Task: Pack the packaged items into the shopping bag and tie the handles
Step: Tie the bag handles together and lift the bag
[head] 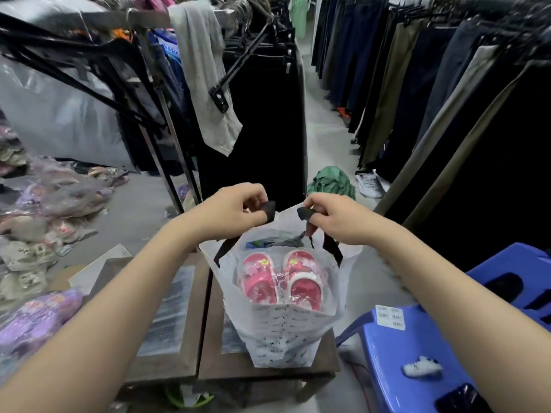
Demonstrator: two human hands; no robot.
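A white shopping bag (pixel 283 332) with printed lettering stands upright on a low brown table (pixel 208 365). Inside it lies a pair of pink sandals in clear wrap (pixel 280 281), with a dark packaged item (pixel 277 241) behind them. The bag has two black strap handles. My left hand (pixel 235 210) pinches the top of the left handle (pixel 269 210). My right hand (pixel 334 217) pinches the top of the right handle (pixel 304 213). Both handles are lifted above the bag's mouth, a short gap apart.
Packaged purple sandals (pixel 32 320) and more wrapped shoes (pixel 50 201) are piled at the left. A blue plastic stool (pixel 429 353) stands at the right. Clothes racks (pixel 262 93) line both sides of the aisle, and a green garment (pixel 331 181) lies on the floor.
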